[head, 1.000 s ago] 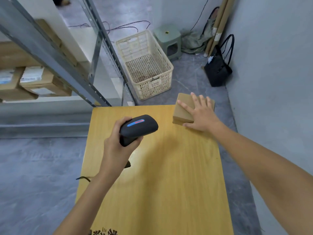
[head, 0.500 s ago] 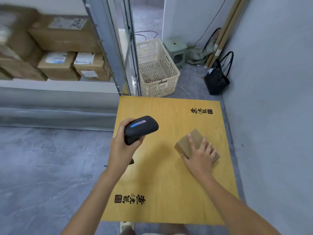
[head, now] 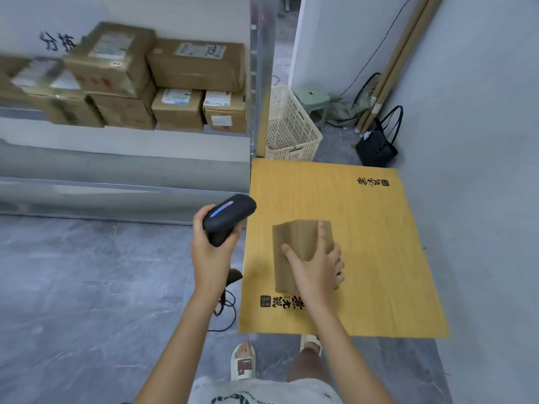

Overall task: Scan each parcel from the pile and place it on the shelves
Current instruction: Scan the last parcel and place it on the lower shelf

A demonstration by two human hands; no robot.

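Above the table (head: 379, 243), right hand (head: 316, 269) has lifted parcel (head: 297, 237).

A parcel storeroom: metal shelves (head: 256, 83) full of labelled cardboard boxes (head: 198, 65), barcode scanner (head: 227, 214), bare grey floor (head: 73, 287).

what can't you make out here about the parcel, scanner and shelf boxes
Head view only:
- parcel: no label shows; right hand covers its near side, and whether it is lifted off the table is unclear.
- scanner: trigger hidden inside left hand.
- shelf boxes: label print too small; leftmost ones blurred, cut by the edge.
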